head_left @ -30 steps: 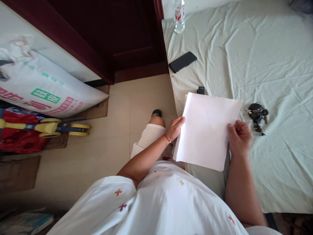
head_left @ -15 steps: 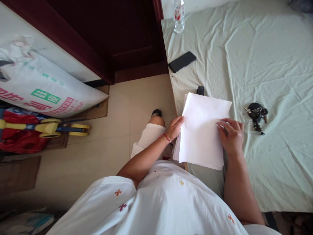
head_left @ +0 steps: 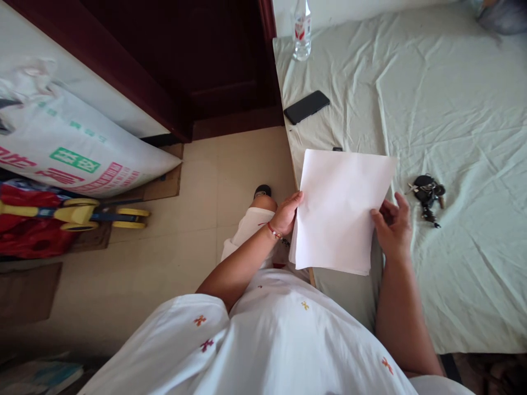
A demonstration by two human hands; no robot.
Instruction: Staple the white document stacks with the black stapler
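A stack of blank white paper sheets [head_left: 340, 214] is held above the near left edge of the cloth-covered surface. My left hand [head_left: 287, 213] grips its left edge, thumb on top and the other fingers hidden underneath. At the right edge, my right hand [head_left: 393, 227] has its thumb on the top sheet and some fingers curled behind the paper. Its index finger stands off the edge. Just beyond the stack's top edge, the end of a small black object [head_left: 337, 149] peeks out; the rest is covered.
A black phone [head_left: 307, 107] and a clear plastic bottle [head_left: 302, 33] are on the pale green cloth [head_left: 461, 109]. A bunch of keys [head_left: 427, 195] lies right of my right hand. Left, a large white sack [head_left: 82, 142] and a yellow-wheeled toy [head_left: 78, 214] rest near the floor.
The stack has shifted slightly up and its sheets look more evenly lined up. My right hand's fingers have gone from on top of the paper to its right edge. More of the small black object is covered.
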